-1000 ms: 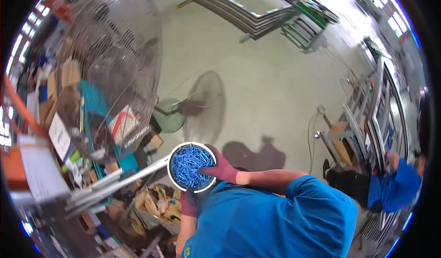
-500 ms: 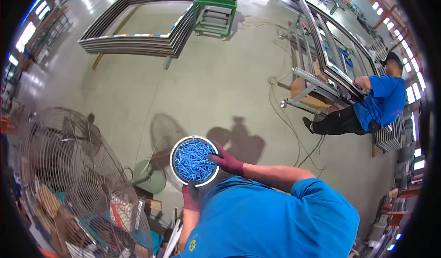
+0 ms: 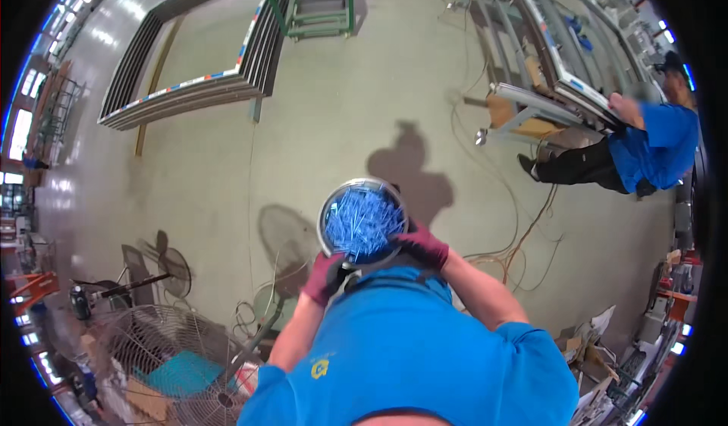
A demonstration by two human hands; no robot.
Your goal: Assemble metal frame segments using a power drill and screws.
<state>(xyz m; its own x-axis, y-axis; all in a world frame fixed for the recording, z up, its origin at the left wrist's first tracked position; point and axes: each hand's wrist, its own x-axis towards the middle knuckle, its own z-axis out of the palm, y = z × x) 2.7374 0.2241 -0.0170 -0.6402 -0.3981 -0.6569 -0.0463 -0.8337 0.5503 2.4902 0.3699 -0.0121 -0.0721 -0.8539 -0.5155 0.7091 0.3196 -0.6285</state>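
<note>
A round, pale-rimmed bucket [image 3: 321, 229] is in front of my body, filled with slender blue pieces [image 3: 362, 220] that look like screws or wall plugs; their exact kind is too small to tell. Both hands wear dark-red gloves with dark fingers. My left hand [image 3: 326, 276] grips the bucket at its near-left rim, its fingers partly hidden beneath. On the near-right side, my right hand [image 3: 422, 244] is closed on the rim, with its fingertips reaching just over the edge by the blue pieces.
Stacked rectangular frames [image 3: 182, 92] lie at far left beside a green trolley [image 3: 315, 9]. At right a co-worker [image 3: 652, 141] in blue handles a frame on a metal stand [image 3: 523, 111]. Cables [image 3: 523, 236] trail across the floor. A large fan [image 3: 163, 358] stands near left.
The bucket, with both hands on it, has shifted right and farther up in the picture. My view has swung, so the stacked frames and green trolley appear farther left.
</note>
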